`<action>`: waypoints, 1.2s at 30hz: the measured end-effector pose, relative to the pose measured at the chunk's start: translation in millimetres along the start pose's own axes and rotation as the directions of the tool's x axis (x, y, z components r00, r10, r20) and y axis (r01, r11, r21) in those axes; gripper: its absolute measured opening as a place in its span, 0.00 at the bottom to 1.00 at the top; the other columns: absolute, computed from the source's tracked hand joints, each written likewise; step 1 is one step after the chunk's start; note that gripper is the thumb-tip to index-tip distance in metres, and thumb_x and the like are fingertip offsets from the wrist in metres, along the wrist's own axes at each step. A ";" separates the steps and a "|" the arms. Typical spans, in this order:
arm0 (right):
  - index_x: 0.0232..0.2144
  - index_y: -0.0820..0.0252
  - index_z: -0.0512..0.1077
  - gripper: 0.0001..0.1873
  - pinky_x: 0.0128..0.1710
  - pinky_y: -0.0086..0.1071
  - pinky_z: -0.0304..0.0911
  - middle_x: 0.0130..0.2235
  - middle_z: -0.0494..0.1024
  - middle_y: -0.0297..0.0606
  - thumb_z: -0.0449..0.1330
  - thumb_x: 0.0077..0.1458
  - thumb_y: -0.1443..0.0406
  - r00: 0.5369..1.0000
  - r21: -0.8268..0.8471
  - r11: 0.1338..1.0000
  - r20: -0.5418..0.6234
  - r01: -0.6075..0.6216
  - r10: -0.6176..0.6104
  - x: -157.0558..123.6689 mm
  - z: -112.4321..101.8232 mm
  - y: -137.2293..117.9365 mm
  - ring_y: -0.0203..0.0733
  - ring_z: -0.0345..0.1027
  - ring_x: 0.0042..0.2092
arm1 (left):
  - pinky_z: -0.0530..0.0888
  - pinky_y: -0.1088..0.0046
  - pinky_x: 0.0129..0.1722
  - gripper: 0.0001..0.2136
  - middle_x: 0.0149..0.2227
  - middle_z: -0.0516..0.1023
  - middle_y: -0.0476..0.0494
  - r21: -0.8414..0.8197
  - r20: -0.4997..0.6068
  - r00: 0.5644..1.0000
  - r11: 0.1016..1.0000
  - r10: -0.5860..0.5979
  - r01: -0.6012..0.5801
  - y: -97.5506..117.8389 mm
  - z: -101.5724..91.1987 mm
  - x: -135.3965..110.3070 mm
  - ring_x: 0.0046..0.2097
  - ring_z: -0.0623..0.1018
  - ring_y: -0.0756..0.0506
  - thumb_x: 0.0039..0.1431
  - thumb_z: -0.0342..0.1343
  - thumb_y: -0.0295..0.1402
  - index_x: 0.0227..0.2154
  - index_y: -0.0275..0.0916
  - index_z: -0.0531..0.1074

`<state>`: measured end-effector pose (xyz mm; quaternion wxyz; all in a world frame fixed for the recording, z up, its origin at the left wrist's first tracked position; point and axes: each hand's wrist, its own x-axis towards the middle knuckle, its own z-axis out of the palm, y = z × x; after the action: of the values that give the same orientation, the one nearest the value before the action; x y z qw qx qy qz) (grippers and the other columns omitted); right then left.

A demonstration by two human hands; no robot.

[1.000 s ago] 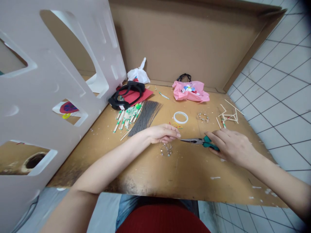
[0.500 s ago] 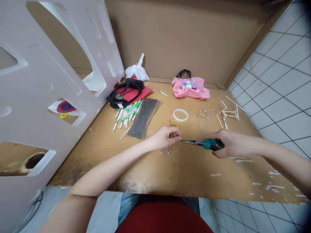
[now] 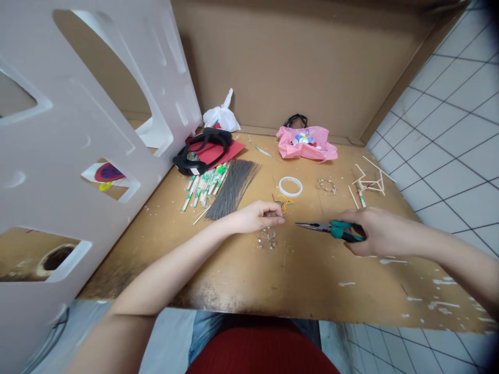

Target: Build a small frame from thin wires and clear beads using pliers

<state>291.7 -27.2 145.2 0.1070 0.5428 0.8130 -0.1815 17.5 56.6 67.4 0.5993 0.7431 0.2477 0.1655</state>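
Across mid-frame, table (image 3: 234, 280); | centre, left hand (image 3: 265, 215) curled, thumb close to fingers, whether it grips anything cannot tell; | right of centre, right hand (image 3: 382, 234) wrapped round pliers (image 3: 326, 227) at the handles, probably so the nose points freely leftward; | just below left hand, beaded wire (image 3: 267, 239), perhaps placed for easy reach

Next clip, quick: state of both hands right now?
Left hand: fingers curled; whether it holds the beaded wire beneath cannot be told.
Right hand: closed, holding pliers.
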 end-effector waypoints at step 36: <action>0.48 0.62 0.67 0.16 0.28 0.34 0.51 0.30 0.71 0.38 0.50 0.59 0.64 0.795 -0.703 0.709 -0.397 0.058 -0.459 6.4 17.3 -16.2 0.42 0.62 0.31 | 0.45 0.80 0.17 0.16 0.16 0.55 0.59 -0.514 0.046 0.992 0.849 -0.117 0.124 -4.3 6.6 3.4 0.17 0.52 0.59 0.48 0.61 0.40 0.22 0.36 0.60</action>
<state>273.9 -34.5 130.1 0.0274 0.3719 0.8892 0.2651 23.1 53.9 61.6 0.7870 0.5397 0.2365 0.1830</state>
